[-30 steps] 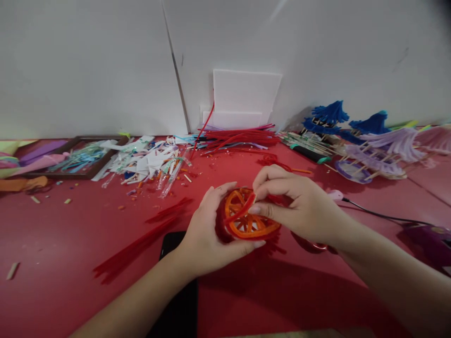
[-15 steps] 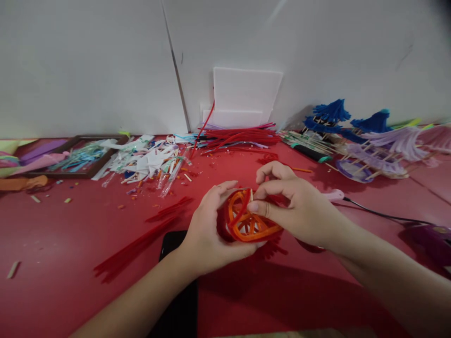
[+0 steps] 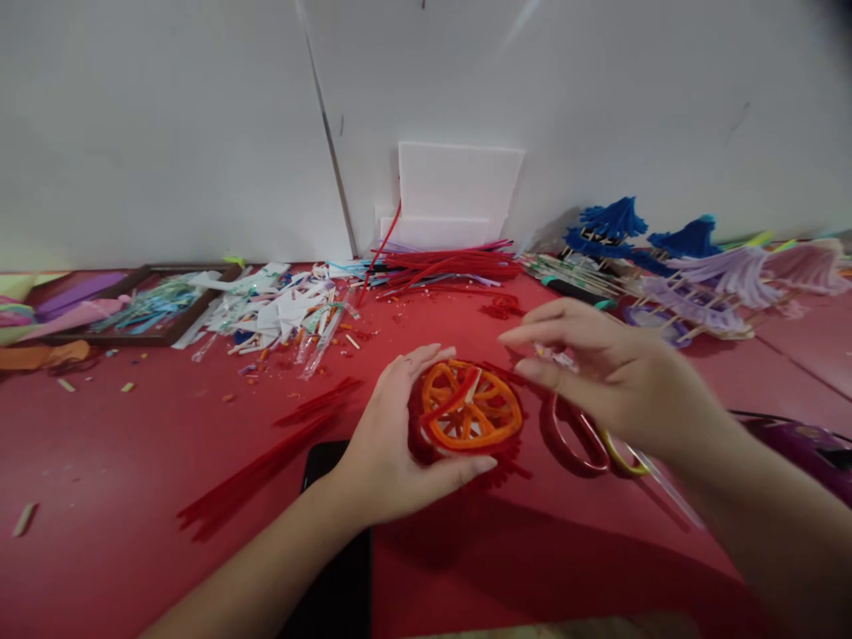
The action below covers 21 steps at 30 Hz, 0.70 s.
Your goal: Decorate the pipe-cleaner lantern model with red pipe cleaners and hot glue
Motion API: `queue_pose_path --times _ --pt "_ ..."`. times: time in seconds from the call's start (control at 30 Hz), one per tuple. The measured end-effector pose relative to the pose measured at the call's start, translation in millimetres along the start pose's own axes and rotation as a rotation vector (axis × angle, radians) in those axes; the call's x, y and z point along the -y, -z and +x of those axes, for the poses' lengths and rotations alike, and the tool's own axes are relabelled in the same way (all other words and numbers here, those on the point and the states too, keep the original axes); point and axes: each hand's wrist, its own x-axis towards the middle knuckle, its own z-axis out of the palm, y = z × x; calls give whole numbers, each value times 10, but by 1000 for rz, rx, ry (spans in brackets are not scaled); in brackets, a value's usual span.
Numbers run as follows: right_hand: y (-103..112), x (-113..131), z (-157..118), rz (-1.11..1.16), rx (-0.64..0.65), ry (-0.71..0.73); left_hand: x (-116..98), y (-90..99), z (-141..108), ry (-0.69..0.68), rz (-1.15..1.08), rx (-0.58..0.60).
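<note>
My left hand [image 3: 399,444] is curled round the side of a round red and orange pipe-cleaner piece [image 3: 496,430], fingers behind and thumb along the near edge. Its orange top has spokes like a wheel. A red pipe cleaner [image 3: 449,399] crosses it, and a short pale stick [image 3: 472,387] shows near the centre. To the right, my right hand [image 3: 586,364] is apart from the piece, slightly blurred, with thumb and forefinger spread. A small whitish thing [image 3: 559,357] shows in the gap between them; I cannot make it out. Below this hand lie red-handled scissors [image 3: 578,444].
Red pipe cleaners [image 3: 259,470] and a black phone [image 3: 333,541] lie left of the piece. Scraps [image 3: 286,302], a brown frame [image 3: 120,333] and a bundle of pipe cleaners [image 3: 453,266] line the back. Blue and lilac roof-like models [image 3: 706,275] stand right. A clear rod [image 3: 666,488] lies beneath my right wrist.
My right hand has left the pale stick and moved right, its pinch opened. My left hand still holds the round piece, whose top now shows more fully. The scissors have come into view.
</note>
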Motion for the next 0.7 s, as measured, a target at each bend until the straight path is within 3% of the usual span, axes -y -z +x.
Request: queue_pose_path --times 0.1,0.17,0.27,0.37,0.57,0.7 --pt "289 -303 -23 -278 -14 -162 -45 7 -3 6 -40 -18" --pt "435 -531 -58 -515 214 -291 -96 -8 3 24 -75 -24" --pt "511 -784 -118 -640 448 -439 -162 -45 20 85 -147 -48" --pt "458 -912 -161 -561 548 -366 -165 -65 42 136 -211 -128" --pt "421 -1128 -213 -594 418 -273 -64 -51 43 107 -116 -250" --pt "432 -1089 -248 -556 108 -66 -27 -53 -8 49 -99 -173"
